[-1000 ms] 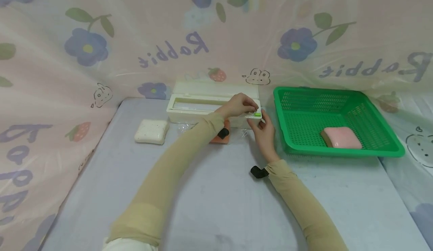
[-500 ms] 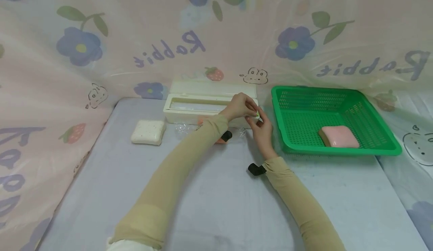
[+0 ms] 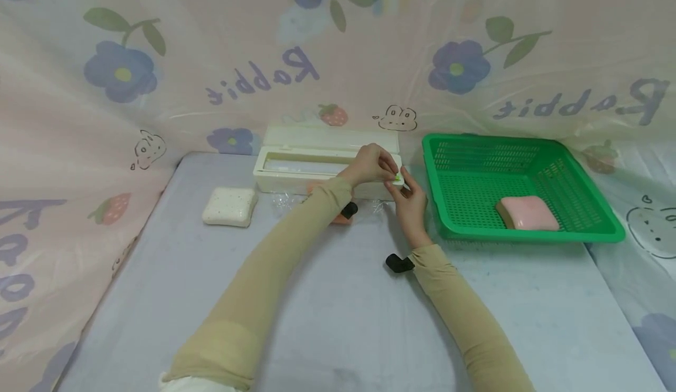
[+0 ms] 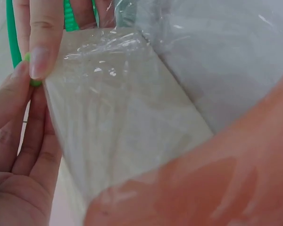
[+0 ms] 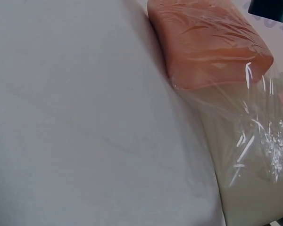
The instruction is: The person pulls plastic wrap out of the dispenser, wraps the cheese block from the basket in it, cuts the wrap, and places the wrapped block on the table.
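Observation:
A cream cling film dispenser [image 3: 296,181] lies at the back of the table with its lid [image 3: 327,139] raised. At its right end my left hand [image 3: 369,164] pinches a small green slider [image 3: 398,176] between thumb and fingers. My right hand [image 3: 411,205] grips the same end, its thumb [image 4: 41,61] against the edge beside the slider in the left wrist view. Clear film [image 5: 245,141] hangs down the dispenser's front. Beneath the film, an orange block [image 5: 212,52] sits against the box, partly hidden by my left forearm in the head view.
A white speckled block [image 3: 229,206] rests on the table at the left. On the right stands a green plastic basket [image 3: 438,204] holding a pink block [image 3: 528,213]. A printed curtain [image 3: 211,40] rises behind and beside the table.
The left fingers have closed in on the green slider, which showed more fully a second ago. The right hand stays at the dispenser's end. The head view has shifted slightly.

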The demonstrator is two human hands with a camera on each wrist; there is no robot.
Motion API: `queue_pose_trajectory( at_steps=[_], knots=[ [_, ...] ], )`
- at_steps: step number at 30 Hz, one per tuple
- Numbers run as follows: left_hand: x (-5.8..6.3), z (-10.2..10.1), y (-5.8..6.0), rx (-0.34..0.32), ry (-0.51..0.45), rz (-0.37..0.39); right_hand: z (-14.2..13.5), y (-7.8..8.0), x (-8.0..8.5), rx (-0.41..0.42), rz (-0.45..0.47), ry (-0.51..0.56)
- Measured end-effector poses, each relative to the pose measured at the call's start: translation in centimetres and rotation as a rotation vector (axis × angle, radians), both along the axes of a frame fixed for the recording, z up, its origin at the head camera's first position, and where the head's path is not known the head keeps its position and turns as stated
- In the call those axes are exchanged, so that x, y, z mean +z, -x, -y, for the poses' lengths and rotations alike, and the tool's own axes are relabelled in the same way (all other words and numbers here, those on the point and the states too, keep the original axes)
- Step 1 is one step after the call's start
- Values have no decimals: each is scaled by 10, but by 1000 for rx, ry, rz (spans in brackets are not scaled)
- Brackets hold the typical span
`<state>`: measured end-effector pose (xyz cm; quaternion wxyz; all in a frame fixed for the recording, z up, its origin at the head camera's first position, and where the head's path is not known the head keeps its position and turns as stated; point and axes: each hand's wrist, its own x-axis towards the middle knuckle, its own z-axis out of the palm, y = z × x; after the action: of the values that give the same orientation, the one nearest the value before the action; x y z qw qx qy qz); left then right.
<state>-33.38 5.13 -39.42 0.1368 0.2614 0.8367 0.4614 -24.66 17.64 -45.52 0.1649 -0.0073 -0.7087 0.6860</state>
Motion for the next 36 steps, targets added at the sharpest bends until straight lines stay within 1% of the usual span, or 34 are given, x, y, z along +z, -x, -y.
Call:
queue_pose_trajectory(
  at_steps=[3, 4, 11, 14, 18, 21, 24, 26, 29, 31, 33, 36],
  knots=[
    [2, 0, -1, -2, 8, 3, -1, 0, 1, -2, 3, 1],
    [2, 1, -1, 0, 11, 2, 0, -2, 4, 2, 10, 5],
    [3, 2, 0, 2, 34, 12, 0, -3, 6, 0, 24, 26],
    [5, 3, -1, -10, 43, 3, 0, -3, 6, -9, 23, 12],
    [8, 4, -2, -21, 32, -11, -1, -2, 7, -16, 30, -4],
    [8, 10, 1, -30, 25, -24, -3, 1, 6, -14, 40, -6],
    [8, 27, 5, -38, 23, -19, -7, 5, -1, -28, 56, -3],
    [9, 49, 7, -26, 32, -5, -7, 9, -7, -47, 60, -1],
    [12, 81, 8, 13, 50, 15, -9, 13, -14, -75, 65, -3],
    [14, 98, 7, 36, 62, 21, -10, 13, -16, -84, 68, -4],
    [15, 111, 6, 51, 69, 32, -9, 14, -16, -80, 78, 8],
    [15, 124, 4, 56, 76, 48, -5, 14, -16, -64, 99, 24]
  ],
)
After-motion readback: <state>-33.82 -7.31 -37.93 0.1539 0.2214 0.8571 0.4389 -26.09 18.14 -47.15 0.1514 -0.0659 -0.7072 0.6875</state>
